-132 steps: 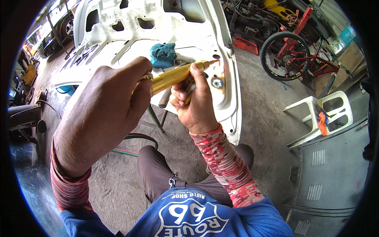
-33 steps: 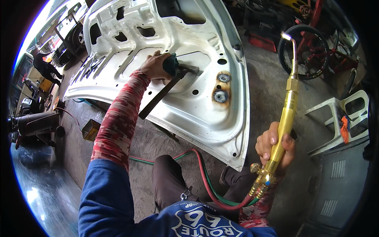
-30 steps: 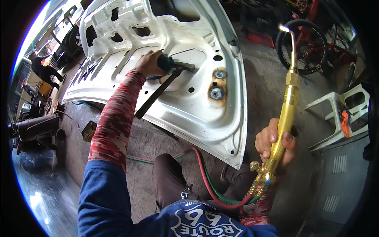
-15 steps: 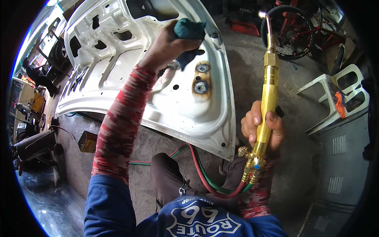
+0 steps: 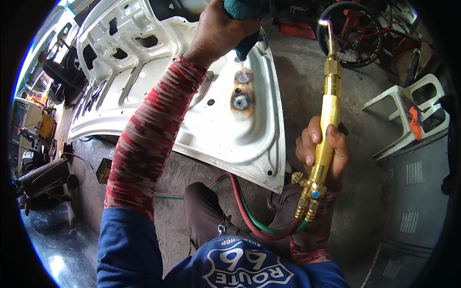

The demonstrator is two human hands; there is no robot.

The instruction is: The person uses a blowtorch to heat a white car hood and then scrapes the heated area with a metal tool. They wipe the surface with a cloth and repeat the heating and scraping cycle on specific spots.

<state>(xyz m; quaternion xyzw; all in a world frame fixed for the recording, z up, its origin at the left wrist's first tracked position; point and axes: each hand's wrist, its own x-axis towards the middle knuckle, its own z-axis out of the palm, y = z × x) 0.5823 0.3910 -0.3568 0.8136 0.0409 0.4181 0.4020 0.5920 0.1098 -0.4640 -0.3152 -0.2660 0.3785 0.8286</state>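
Plainly, the left hand (image 5: pixel 222 34) clenches a teal rag (image 5: pixel 246 46), trickling onto the upper scorched ring (image 5: pixel 244 77) just below it, near the right edge of the white car panel (image 5: pixel 218 137); farther off, beyond that edge, the right hand (image 5: pixel 338 156) grips a brass torch (image 5: pixel 330 113) pointing away

There are two hands (image 5: pixel 220 34), one torch (image 5: pixel 330 108), two hoses (image 5: pixel 238 201), one cloth (image 5: pixel 239 8), one white panel (image 5: pixel 249 161), two scorched rings (image 5: pixel 241 101) by its right edge, one chair (image 5: pixel 402 103).

Underfoot: I see a grey concrete floor (image 5: pixel 312 79).
Right side: white plastic chair (image 5: pixel 401 96).
Upper left: bright white light (image 5: pixel 39 45).
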